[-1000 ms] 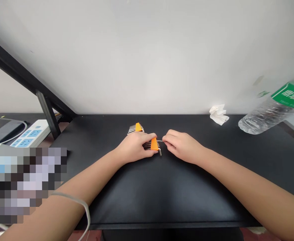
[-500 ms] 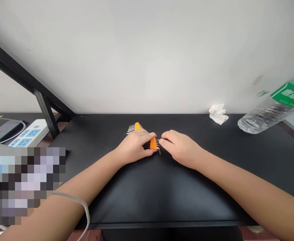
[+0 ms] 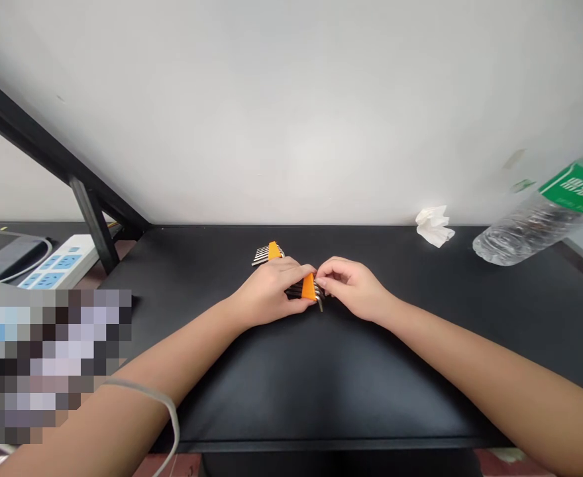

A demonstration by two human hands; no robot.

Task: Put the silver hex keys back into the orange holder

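Observation:
An orange holder (image 3: 309, 287) with several metal hex keys (image 3: 260, 255) lies on the black table, partly covered by my left hand (image 3: 271, 289). The thumb and fingers of my left hand are closed around the holder. At its right end, bent key ends stick out. There my right hand (image 3: 354, 287) pinches with thumb and forefinger at one of the key ends; the fingertips hide just how it is gripped.
A tilted clear bottle (image 3: 520, 232) with a green label is at the right, and a crumpled tissue (image 3: 434, 226) lies near the wall. A white power strip (image 3: 60, 262) and a blurred-out patch are at the left. A grey cable (image 3: 145, 392) crosses my left forearm.
The right end of the holder has shifted slightly right and turned a little. My right hand's fingers have curled into a tighter pinch at the key ends.

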